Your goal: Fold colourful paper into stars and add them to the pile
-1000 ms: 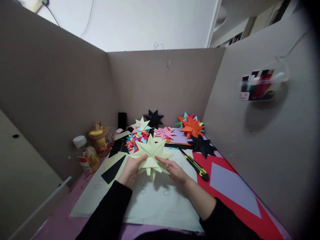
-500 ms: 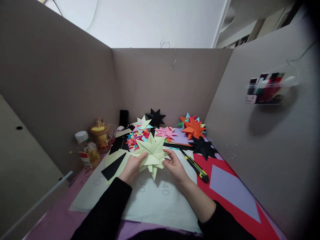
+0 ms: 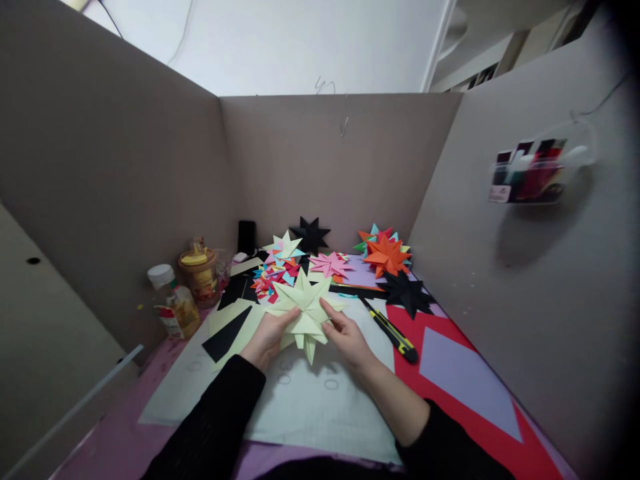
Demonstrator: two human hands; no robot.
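Since half a second ago, the pale yellow folded paper star (image 3: 305, 308) has been turned flatter, its points spread wide. It is held above the white cutting mat (image 3: 320, 407), pinched by the left hand (image 3: 267, 337) and right hand (image 3: 347, 337); a yellow-black utility knife (image 3: 391, 329) lies just beside

View from the head camera: the person wore a black long-sleeved top of soft, faintly textured knit. Each of the 2 sleeves was pushed partway up the forearm. The left hand (image 3: 267, 337) and the right hand (image 3: 349, 340) were bare, with no gloves, rings, watch or bracelet visible.
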